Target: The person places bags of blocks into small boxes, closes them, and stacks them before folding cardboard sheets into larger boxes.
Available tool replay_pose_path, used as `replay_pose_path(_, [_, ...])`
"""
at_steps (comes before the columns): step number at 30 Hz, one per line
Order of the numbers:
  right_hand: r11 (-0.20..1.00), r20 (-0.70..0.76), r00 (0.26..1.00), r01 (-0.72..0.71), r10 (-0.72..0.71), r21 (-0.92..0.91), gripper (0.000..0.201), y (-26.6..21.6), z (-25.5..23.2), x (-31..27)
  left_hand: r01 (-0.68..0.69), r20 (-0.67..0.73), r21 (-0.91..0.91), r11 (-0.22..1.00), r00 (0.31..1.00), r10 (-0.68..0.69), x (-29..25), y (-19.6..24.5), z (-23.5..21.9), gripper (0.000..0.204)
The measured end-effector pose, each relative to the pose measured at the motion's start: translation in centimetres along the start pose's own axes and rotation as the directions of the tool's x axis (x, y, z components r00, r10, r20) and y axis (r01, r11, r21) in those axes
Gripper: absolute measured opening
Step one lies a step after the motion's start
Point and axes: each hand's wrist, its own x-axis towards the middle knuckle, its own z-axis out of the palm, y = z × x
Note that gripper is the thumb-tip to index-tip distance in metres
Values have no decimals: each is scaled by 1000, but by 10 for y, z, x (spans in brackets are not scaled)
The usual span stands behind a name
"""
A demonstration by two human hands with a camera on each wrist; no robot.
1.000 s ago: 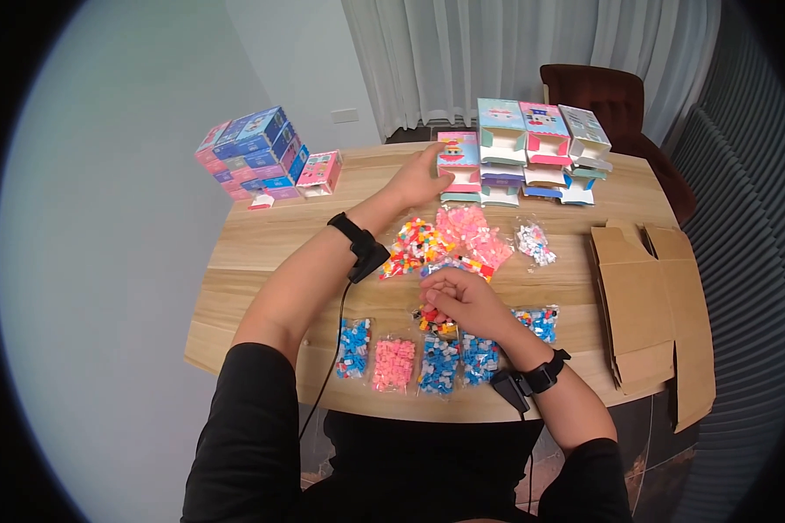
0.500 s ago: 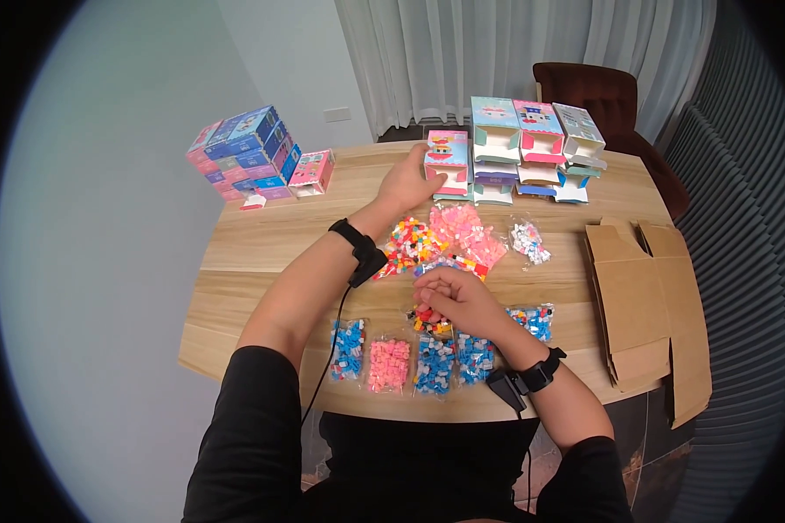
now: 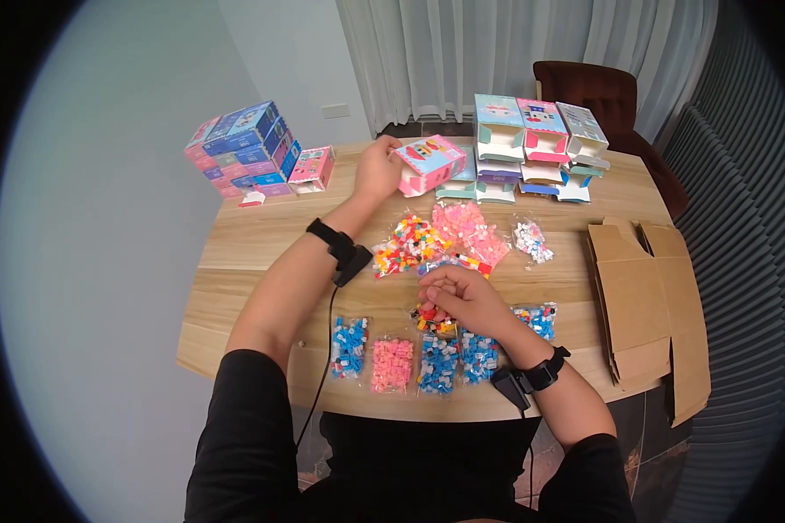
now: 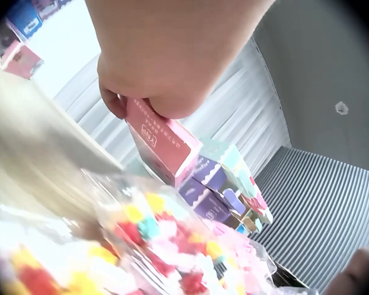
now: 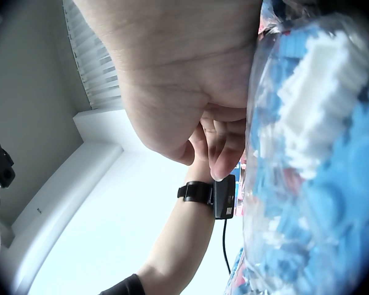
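Observation:
My left hand [image 3: 378, 171] grips a small pink and light-blue cardboard box [image 3: 429, 162] by its left end. In the left wrist view the pink side of this box shows tilted, with my thumb and fingers at its upper end. A light-blue box [image 3: 464, 170] stands just to its right, partly covered by it. My right hand [image 3: 464, 298], fingers loosely curled with nothing gripped, hovers over a bag of red, yellow and black bricks [image 3: 434, 322]. In the right wrist view, a clear bag of blue and white bricks [image 5: 313, 184] lies close by that hand.
Opened boxes [image 3: 545, 142] stand stacked at the back right, and a stack of closed boxes [image 3: 244, 152] at the back left. Brick bags fill the middle, including a pink one [image 3: 392, 364] near the front edge. Flattened cardboard [image 3: 645, 305] lies at the right.
My left hand has taken the pink box off the light-blue one and moved it left, turning it. The right hand has stayed in place.

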Motion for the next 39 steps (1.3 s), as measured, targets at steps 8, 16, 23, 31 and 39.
replay_pose_path(8, [981,-29,997,70,-66,183,31,6,-6,3,117,135,-291,950,988,-80,-22,11,-95,19])
replay_pose_path(16, [854,-26,988,147,-155,500,58,5,-12,4,151,523,-438,886,845,115,-77,80,-137,14])
replay_pose_path(23, [900,-151,984,152,-98,407,49,3,-13,1,140,618,-501,854,749,240,-85,73,-135,15])
replay_pose_path(31, [721,-238,971,155,14,675,55,0,-21,0,-159,733,204,966,679,-43,-75,28,-130,41])
replay_pose_path(39, [670,-184,983,137,-1,730,54,5,-26,-1,-300,822,304,904,562,-90,-95,22,-105,52])
